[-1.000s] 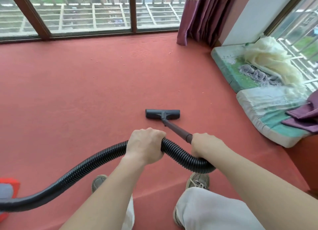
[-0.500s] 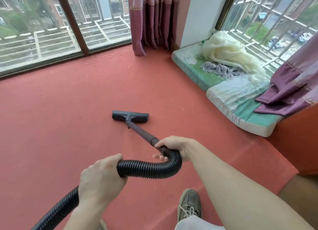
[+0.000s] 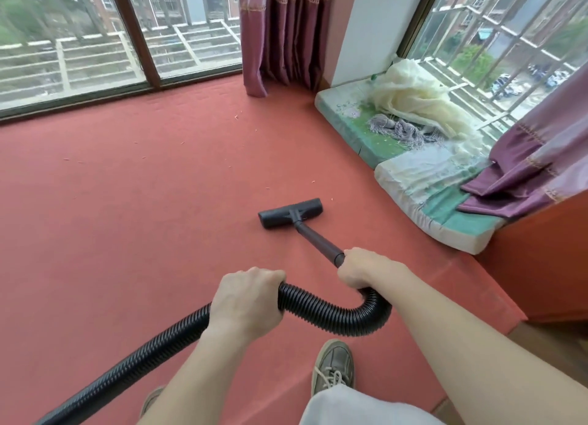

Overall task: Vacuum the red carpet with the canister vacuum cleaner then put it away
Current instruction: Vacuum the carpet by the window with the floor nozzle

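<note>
The red carpet (image 3: pixel 133 221) covers the floor, with small bits of debris scattered near the windows. A black floor nozzle (image 3: pixel 290 213) lies flat on it, right of centre, joined to a dark wand (image 3: pixel 319 241). My right hand (image 3: pixel 366 268) grips the wand's upper end where the ribbed black hose (image 3: pixel 331 313) begins. The hose loops down and back to the left, and my left hand (image 3: pixel 246 303) grips it there. It then runs off the lower left edge. The canister itself is out of view.
Two green and white cushions (image 3: pixel 436 214) lie along the right window, with a cream cloth (image 3: pixel 413 103) and a grey scarf (image 3: pixel 397 131) on them. Purple curtains (image 3: pixel 283 33) hang in the corner and at the right. My shoe (image 3: pixel 334 367) stands behind the hose.
The view has swung right and back a little. The nozzle now sits closer to the cushions, turned slightly. My left hand has come up and nearer to my right along the hose.
</note>
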Action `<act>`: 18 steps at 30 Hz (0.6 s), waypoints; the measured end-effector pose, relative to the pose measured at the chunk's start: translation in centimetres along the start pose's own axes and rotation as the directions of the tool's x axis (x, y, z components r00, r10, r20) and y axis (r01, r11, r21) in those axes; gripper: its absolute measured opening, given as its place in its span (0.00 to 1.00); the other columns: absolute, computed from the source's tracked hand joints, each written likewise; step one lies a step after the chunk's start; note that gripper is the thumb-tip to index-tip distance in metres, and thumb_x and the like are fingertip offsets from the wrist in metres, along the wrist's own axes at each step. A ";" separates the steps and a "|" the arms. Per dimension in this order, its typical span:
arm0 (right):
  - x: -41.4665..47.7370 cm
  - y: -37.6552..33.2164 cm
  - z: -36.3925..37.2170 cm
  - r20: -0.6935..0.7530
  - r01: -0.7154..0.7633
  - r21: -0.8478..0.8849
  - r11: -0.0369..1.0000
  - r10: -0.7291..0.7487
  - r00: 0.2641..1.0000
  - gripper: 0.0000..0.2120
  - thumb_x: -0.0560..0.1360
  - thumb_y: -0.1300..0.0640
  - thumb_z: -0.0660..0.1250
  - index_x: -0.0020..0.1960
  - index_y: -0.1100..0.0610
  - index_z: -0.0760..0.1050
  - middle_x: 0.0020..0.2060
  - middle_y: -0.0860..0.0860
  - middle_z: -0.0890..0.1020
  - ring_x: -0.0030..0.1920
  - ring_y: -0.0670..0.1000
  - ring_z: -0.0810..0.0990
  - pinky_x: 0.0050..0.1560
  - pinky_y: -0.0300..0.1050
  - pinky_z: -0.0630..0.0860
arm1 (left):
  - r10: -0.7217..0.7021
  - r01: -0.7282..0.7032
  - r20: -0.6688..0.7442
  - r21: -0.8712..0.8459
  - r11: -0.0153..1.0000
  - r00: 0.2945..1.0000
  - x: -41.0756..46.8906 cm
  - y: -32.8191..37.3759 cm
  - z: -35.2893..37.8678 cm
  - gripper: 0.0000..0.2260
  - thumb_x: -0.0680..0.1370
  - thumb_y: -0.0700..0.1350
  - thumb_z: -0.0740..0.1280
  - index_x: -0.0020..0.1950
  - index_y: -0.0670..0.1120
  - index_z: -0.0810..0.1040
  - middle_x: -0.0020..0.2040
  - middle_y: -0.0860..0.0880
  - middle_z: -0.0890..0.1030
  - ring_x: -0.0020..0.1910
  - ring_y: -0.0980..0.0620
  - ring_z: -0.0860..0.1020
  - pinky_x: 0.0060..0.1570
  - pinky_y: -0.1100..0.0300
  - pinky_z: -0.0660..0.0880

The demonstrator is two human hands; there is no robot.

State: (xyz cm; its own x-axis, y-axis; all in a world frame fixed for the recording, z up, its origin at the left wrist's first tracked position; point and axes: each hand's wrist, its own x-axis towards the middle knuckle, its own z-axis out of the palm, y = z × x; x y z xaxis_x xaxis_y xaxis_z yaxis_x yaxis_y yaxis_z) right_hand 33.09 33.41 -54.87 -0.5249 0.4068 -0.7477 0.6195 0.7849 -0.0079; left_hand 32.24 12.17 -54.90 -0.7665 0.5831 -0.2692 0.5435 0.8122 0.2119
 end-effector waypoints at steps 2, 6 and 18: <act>-0.2 1.2 0.2 -0.014 -0.028 -0.014 1.000 0.028 1.000 0.21 0.75 0.55 0.58 0.68 0.55 0.70 0.55 0.55 0.79 0.48 0.58 0.78 0.50 0.48 0.74 | 0.025 -0.025 -0.024 -0.008 1.000 0.999 0.1 0.8 -0.3 0.04 0.72 0.47 0.62 0.43 0.53 0.68 0.41 0.53 0.79 0.40 0.45 0.79 0.37 0.55 0.68; -0.5 3.2 -0.3 -0.001 -0.055 -0.030 0.998 0.055 0.999 0.21 0.75 0.53 0.58 0.67 0.55 0.71 0.56 0.55 0.80 0.49 0.58 0.79 0.46 0.46 0.71 | 0.103 -0.104 -0.054 -0.024 0.994 0.993 0.4 2.5 -0.6 0.06 0.73 0.47 0.64 0.44 0.53 0.67 0.42 0.53 0.79 0.41 0.45 0.79 0.37 0.55 0.69; 0.5 5.6 -0.9 -0.048 -0.131 -0.040 0.991 0.129 0.990 0.22 0.76 0.55 0.57 0.69 0.55 0.69 0.56 0.57 0.79 0.50 0.58 0.78 0.52 0.48 0.73 | 0.156 -0.159 -0.093 -0.020 0.987 0.983 3.0 5.2 -0.4 0.05 0.74 0.46 0.65 0.44 0.53 0.68 0.41 0.53 0.78 0.40 0.46 0.79 0.38 0.55 0.73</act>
State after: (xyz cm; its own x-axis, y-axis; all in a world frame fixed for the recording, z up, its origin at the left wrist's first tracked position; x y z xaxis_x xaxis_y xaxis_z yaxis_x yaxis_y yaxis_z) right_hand 35.71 38.43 -54.71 -0.4680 0.5269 -0.7095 0.6592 0.7428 0.1169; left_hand 32.63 18.09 -54.27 -0.7008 0.6987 -0.1438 0.6512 0.7089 0.2708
